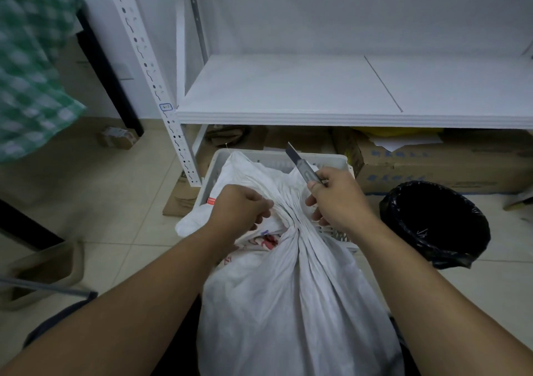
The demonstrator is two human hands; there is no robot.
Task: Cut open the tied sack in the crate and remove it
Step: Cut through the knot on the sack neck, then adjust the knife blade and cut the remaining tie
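The white sack (288, 274) lies partly in the white crate (230, 156), its neck still cinched and uncut. The left hand (239, 208) pinches fabric beside the neck; the right hand (337, 197) grips a utility knife (302, 165), blade raised clear. Cutting and removal remain.

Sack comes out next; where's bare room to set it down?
White shelf above the crate is bare. Open floor tiles lie left of the sack. Crowded: black bin at right, cardboard boxes under the shelf.
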